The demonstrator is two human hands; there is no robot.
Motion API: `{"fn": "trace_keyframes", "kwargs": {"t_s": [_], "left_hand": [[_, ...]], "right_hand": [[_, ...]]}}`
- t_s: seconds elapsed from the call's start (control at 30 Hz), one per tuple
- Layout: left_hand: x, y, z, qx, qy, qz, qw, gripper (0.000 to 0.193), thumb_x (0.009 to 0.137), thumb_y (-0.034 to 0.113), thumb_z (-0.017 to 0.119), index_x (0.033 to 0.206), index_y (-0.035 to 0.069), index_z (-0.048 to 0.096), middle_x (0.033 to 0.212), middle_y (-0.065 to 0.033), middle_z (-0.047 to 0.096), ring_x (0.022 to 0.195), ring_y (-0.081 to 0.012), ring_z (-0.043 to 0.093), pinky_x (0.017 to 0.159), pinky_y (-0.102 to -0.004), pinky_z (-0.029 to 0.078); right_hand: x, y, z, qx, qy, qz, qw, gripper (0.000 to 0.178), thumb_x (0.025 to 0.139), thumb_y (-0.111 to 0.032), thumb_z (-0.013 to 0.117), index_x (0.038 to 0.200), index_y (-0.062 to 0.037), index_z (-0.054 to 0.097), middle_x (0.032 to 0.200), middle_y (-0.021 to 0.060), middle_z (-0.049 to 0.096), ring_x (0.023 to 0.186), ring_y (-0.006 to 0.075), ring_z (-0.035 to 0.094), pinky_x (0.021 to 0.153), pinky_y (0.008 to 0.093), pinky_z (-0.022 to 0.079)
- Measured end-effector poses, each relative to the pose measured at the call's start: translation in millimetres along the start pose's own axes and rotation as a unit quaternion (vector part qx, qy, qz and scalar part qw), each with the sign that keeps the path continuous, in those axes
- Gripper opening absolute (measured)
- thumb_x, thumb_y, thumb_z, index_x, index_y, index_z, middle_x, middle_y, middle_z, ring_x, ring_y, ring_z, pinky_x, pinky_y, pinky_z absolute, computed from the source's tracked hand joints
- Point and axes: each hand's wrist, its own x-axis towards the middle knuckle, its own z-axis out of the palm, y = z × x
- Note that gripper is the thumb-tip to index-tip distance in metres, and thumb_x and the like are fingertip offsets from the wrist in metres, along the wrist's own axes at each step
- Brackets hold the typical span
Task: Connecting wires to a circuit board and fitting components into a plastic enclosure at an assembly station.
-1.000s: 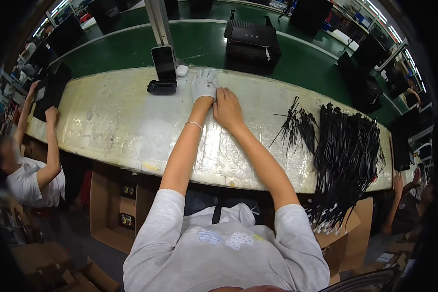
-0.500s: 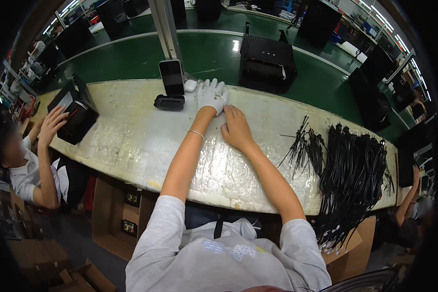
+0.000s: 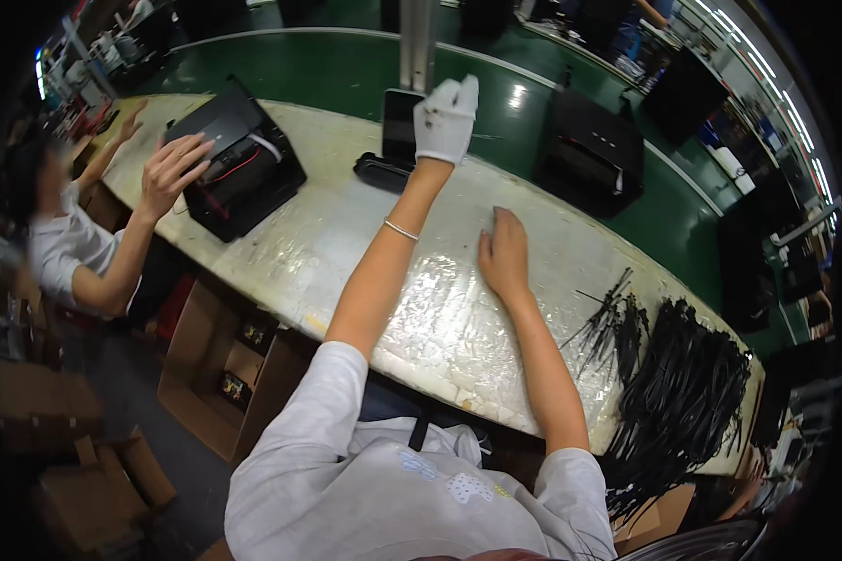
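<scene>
My left hand (image 3: 447,122), in a white glove with dark smudges, is raised over the far edge of the table. Its fingers are curled in, and nothing shows in them. Just left of it a phone (image 3: 399,122) with a dark screen leans upright behind a black oblong object (image 3: 382,172). The glove covers the phone's right side. My bare right hand (image 3: 506,254) rests on the wrapped tabletop (image 3: 440,271), its fingers stretched out and the thumb apart. No object lies under it that I can see.
Bundles of black cables (image 3: 688,383) and thin black cable ties (image 3: 617,323) lie at right. A black boxy housing (image 3: 594,150) sits on the green belt (image 3: 505,93) beyond a metal post (image 3: 417,47). At left a co-worker handles a black housing (image 3: 243,173). Below stands a cardboard box (image 3: 201,360).
My hands have come apart: the gloved left hand rose forward and its spread fingers curled, while the right stayed on the table. The view turned, and the co-worker's housing tilted.
</scene>
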Motion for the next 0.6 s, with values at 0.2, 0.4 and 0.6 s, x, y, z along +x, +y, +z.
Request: {"fn": "trace_keyframes", "kwargs": {"t_s": [0.2, 0.4, 0.6], "left_hand": [[48.7, 1.7, -95.9, -0.010, 0.255, -0.071, 0.964, 0.042, 0.099, 0.029, 0.059, 0.067, 0.002, 0.057, 0.059, -0.0047, 0.054, 0.053, -0.0164, 0.051, 0.053, -0.0321, 0.041], [51.8, -79.8, -142.0, 0.412, 0.321, -0.122, 0.844, 0.037, 0.079, 0.035, 0.073, 0.108, 0.014, 0.065, 0.124, -0.0135, 0.059, 0.122, -0.0338, 0.047, 0.099, -0.0523, 0.039], [-2.4, -137.5, -187.8, 0.558, 0.202, -0.109, 0.797, 0.021, 0.082, 0.022, 0.064, 0.101, 0.013, 0.067, 0.112, -0.0084, 0.063, 0.117, -0.0287, 0.054, 0.092, -0.0496, 0.046]], "right_hand": [[-0.7, -2.0, 3.6, -0.052, -0.031, -0.048, 0.997, 0.031, 0.087, -0.010, 0.059, 0.115, 0.0033, 0.057, 0.126, 0.0271, 0.054, 0.121, 0.0438, 0.049, 0.103, 0.0505, 0.038], [-0.6, -6.4, 3.0, -0.048, -0.038, -0.051, 0.997, 0.031, 0.088, -0.010, 0.060, 0.116, 0.0025, 0.058, 0.128, 0.0251, 0.055, 0.121, 0.0432, 0.049, 0.103, 0.0484, 0.039], [-1.6, -3.6, 8.1, -0.018, -0.028, -0.054, 0.998, 0.030, 0.087, -0.010, 0.060, 0.115, 0.0017, 0.059, 0.127, 0.0241, 0.056, 0.118, 0.0423, 0.050, 0.102, 0.0478, 0.040]]}}
